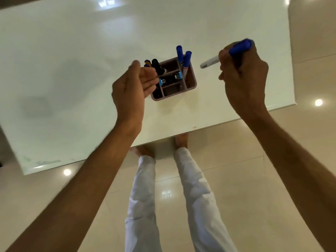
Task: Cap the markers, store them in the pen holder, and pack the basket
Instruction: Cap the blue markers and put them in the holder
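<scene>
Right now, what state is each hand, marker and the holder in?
Right hand: grips a blue-capped marker, raised above the table.
Left hand: open, holding nothing, beside the pen holder.
Pen holder: upright on the white table.
Two blue markers: capped, standing in the holder's right compartment.

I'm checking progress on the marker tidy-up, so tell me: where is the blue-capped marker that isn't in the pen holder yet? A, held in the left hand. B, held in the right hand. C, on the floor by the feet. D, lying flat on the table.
B: the right hand has its fingers curled round the blue-capped marker, up beside the pen holder, while the left hand is open and holds nothing.
</scene>
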The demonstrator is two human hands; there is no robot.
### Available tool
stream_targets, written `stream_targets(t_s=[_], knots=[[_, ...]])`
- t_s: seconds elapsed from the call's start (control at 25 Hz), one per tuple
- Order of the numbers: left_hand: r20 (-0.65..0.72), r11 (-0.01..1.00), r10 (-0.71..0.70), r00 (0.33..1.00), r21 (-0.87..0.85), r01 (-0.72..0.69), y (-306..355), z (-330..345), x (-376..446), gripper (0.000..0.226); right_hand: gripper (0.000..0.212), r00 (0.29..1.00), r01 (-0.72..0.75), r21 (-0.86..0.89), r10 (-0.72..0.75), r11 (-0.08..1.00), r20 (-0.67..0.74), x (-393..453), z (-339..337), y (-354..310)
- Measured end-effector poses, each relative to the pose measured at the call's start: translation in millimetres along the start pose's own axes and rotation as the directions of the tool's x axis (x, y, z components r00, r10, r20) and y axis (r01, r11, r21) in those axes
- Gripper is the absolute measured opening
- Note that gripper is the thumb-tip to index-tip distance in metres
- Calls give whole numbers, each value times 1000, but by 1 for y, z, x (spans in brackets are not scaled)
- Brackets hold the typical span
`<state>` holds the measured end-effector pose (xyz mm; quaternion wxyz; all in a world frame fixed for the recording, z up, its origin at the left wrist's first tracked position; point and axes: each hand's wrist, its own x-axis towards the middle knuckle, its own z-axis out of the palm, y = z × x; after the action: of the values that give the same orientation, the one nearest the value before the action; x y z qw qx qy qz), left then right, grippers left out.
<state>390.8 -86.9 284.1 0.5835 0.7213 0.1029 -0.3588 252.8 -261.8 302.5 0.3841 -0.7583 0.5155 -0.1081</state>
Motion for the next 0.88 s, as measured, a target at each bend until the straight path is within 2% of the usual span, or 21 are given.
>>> stream_targets(t_s=[0.2,0.36,0.52,0.64,0.76,0.88], knots=[[-80,998,-69,994,-6,69,3,-36,3,46,26,975,174,-98,-158,980,157,10,25,-5],[-87,996,-90,992,-2,90,0,-48,-2,47,18,952,225,-288,-148,931,267,11,47,5],[-111,996,-93,989,-21,92,-5,-58,-6,47,39,965,197,-261,-140,945,222,11,47,18],[-138,994,-98,986,-53,91,-14,-68,-13,46,35,968,190,-256,-137,948,210,10,37,28],[-146,992,-113,983,-75,103,-25,-82,-30,46,23,948,196,-270,-112,943,298,-6,27,35],[-166,992,-118,979,-67,108,-43,-97,-54,46,15,896,226,-236,-106,945,432,-37,23,38]])
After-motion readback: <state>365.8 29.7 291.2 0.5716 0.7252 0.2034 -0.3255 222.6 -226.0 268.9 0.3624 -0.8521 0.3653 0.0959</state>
